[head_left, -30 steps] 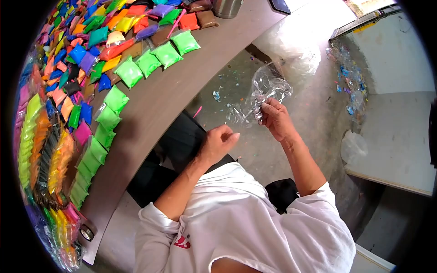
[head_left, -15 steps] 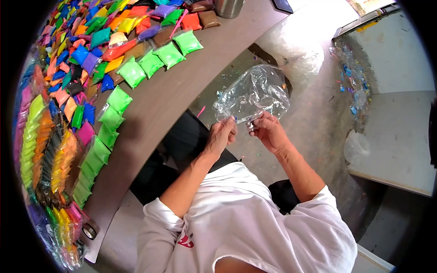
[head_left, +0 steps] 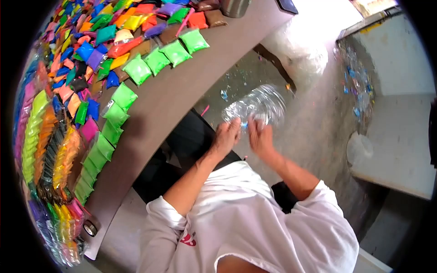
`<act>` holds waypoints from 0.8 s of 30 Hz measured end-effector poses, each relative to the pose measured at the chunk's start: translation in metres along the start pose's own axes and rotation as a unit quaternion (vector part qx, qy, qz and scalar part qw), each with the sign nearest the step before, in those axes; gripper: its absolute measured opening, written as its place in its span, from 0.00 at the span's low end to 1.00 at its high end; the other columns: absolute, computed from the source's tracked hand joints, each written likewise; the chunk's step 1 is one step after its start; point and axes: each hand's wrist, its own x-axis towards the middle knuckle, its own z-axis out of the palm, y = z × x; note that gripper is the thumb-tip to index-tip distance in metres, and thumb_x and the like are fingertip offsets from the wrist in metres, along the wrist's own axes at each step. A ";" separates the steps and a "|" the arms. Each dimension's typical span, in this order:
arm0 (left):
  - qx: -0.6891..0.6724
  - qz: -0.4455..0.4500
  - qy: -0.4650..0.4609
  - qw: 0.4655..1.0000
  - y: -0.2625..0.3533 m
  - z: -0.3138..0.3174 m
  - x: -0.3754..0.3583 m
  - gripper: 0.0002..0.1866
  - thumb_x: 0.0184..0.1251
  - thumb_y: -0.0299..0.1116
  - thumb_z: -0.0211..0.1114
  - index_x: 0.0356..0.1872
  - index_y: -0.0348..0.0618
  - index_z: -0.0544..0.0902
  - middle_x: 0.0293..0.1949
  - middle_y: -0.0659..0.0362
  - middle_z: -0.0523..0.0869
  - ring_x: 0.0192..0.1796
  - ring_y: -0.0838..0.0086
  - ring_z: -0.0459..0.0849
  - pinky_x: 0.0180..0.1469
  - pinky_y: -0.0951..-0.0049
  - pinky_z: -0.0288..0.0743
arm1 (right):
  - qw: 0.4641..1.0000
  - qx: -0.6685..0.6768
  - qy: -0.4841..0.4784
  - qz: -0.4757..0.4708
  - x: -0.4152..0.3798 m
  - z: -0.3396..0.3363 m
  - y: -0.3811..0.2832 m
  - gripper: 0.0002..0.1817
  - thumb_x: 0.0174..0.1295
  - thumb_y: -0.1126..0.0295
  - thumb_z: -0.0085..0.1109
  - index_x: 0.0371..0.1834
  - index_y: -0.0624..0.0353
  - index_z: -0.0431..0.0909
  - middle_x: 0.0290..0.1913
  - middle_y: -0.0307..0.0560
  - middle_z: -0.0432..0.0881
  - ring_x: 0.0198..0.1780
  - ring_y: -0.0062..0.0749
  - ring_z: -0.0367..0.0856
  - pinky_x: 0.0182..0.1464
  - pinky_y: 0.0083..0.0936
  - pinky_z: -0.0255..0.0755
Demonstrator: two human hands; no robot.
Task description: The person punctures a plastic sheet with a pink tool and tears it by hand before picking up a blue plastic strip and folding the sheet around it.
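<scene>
A clear plastic bag (head_left: 254,105) hangs out in front of my body over the floor, its far part smeared by motion. My left hand (head_left: 226,137) is closed on the bag's near edge, thumb and fingers pinched together. Close beside it on the right, my right hand (head_left: 261,137) pinches the same edge; its fingertips are somewhat blurred. A small bit of blue shows between the two hands. Nothing can be seen inside the bag.
On the table (head_left: 182,86) at left lie bright green packets (head_left: 175,53) in a row and a heap of many-coloured packets (head_left: 95,59). A tape roll (head_left: 90,228) and metal cup (head_left: 234,7) stand there too. Large plastic bags (head_left: 302,50) rest beyond; scraps litter the floor.
The bag was spread wide and puffed out; now it is narrower, lower and blurred by shaking. My right hand has turned more upright and drawn slightly nearer to my left hand.
</scene>
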 end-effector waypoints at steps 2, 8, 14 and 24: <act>0.076 0.068 0.056 0.993 0.010 0.003 -0.008 0.29 0.80 0.53 0.49 0.21 0.42 0.74 0.15 0.65 0.72 0.19 0.79 0.70 0.24 0.75 0.64 | 0.897 0.431 0.040 -0.093 -0.030 0.022 -0.017 0.12 0.74 0.69 0.53 0.47 0.69 0.77 0.38 0.51 0.82 0.39 0.29 0.79 0.39 0.28 0.72; 0.035 0.043 -0.034 0.998 0.014 0.002 -0.013 0.30 0.82 0.55 0.45 0.22 0.42 0.73 0.15 0.65 0.69 0.20 0.80 0.68 0.25 0.74 0.62 | 0.860 0.482 0.029 0.166 0.025 -0.036 0.018 0.08 0.66 0.64 0.61 0.36 0.55 0.76 0.31 0.40 0.78 0.36 0.29 0.79 0.40 0.27 0.73; 0.089 0.061 -0.022 0.994 0.019 -0.008 -0.014 0.30 0.81 0.56 0.46 0.26 0.40 0.75 0.19 0.64 0.72 0.23 0.78 0.70 0.28 0.71 0.65 | 0.706 0.681 0.023 0.195 0.051 -0.090 0.012 0.08 0.65 0.62 0.63 0.39 0.52 0.77 0.32 0.34 0.78 0.36 0.26 0.79 0.38 0.24 0.72; 0.086 0.105 0.015 0.991 0.033 -0.021 -0.034 0.29 0.81 0.54 0.49 0.29 0.36 0.76 0.20 0.63 0.73 0.24 0.78 0.72 0.28 0.72 0.67 | 0.750 0.650 0.030 0.120 0.059 -0.120 -0.019 0.08 0.65 0.63 0.63 0.41 0.52 0.78 0.36 0.35 0.83 0.34 0.21 0.77 0.35 0.22 0.70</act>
